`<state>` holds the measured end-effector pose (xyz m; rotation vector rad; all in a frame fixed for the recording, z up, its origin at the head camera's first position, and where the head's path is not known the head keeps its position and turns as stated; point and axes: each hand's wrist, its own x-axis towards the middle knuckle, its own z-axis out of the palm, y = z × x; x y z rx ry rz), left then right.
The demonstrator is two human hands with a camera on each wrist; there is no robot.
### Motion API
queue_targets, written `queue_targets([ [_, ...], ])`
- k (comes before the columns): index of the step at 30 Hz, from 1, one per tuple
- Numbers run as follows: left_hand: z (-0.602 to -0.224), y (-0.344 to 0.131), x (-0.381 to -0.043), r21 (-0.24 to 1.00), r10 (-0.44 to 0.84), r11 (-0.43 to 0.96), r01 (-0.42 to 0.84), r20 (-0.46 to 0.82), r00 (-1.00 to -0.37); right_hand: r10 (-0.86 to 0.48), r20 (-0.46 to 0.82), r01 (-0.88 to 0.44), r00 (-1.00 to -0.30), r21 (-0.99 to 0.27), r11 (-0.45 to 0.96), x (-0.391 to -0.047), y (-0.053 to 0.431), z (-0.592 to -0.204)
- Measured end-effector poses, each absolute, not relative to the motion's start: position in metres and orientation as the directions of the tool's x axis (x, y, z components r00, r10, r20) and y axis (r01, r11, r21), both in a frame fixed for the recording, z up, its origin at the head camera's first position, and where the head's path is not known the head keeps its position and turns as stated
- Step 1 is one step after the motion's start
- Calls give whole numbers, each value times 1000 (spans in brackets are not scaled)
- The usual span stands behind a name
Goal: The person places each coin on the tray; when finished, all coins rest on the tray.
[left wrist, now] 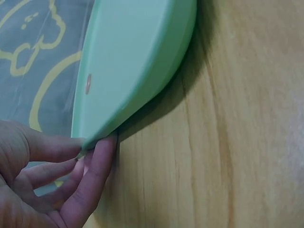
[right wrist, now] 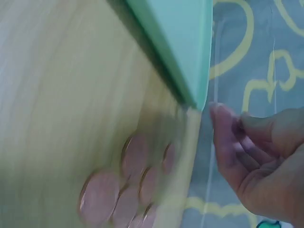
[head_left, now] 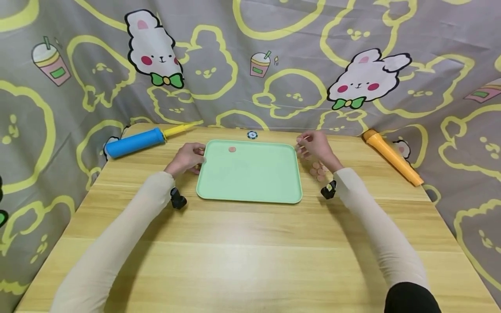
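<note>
A pale green tray (head_left: 250, 174) lies on the wooden table, with one copper coin (head_left: 232, 149) near its far left corner. My left hand (head_left: 187, 157) grips the tray's left rim, thumb above and fingers beneath, as the left wrist view shows. Just beyond the tray's right side, my right hand (head_left: 318, 147) is raised over the table. Its thumb and fingers are drawn together on what looks like a coin, mostly hidden by the fingertips. Several loose copper coins (right wrist: 99, 197) lie on the table below that hand, to the right of the tray.
A blue and yellow toy pump (head_left: 137, 142) lies at the back left. Behind the tray is a blue and white chip (head_left: 252, 134). An orange microphone-shaped thing (head_left: 393, 158) lies at the right edge. Patterned grey cloth (head_left: 282, 52) hangs around the table.
</note>
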<state>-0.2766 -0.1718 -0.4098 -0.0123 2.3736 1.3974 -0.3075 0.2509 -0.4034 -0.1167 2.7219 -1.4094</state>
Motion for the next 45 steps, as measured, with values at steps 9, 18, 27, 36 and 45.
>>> queue_targets([
  [9, -414, -173, -279, 846, 184, 502, -182, -310, -933, -263, -197, 35, -945, -855, 517, -311, 199, -398],
  [18, -414, -174, -281, 848, 191, 493, -192, -321, -928, -292, -252, 105, -923, -893, 438, -317, 149, -408],
  [27, -414, -175, -279, 853, 205, 479, -208, -340, -918, -351, -292, 136, -890, -903, 407, -322, 100, -423],
  [36, -415, -174, -279, 850, 205, 485, -206, -340, -918, -321, -355, 194, -878, -877, 440, -318, 73, -423],
  [45, -413, -174, -277, 848, 211, 490, -202, -340, -916, -324, -391, 212, -862, -857, 470, -317, 71, -418],
])
